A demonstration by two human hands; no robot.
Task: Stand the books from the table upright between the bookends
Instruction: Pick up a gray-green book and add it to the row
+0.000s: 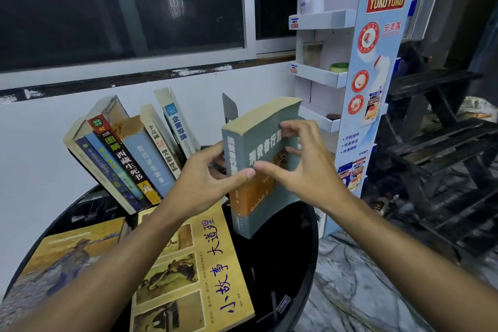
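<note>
Nearest, two books lie flat on the round black table (301, 264): a yellow picture-cover book (188, 272) and a painted-cover book (67, 259), both awaiting shelving. Beyond them, a thick grey-and-orange book (258, 186) stands upright, spine leftward, apparently being steadied for sliding into the gap. Left hand (204, 183): fingers curled on the spine edge. Right hand (304, 164): fingers (289, 127) spread over the cover, thumb pressing. Farther back, a row of leaning books (134, 153); right of it, the grey bookend (229, 109).
</note>
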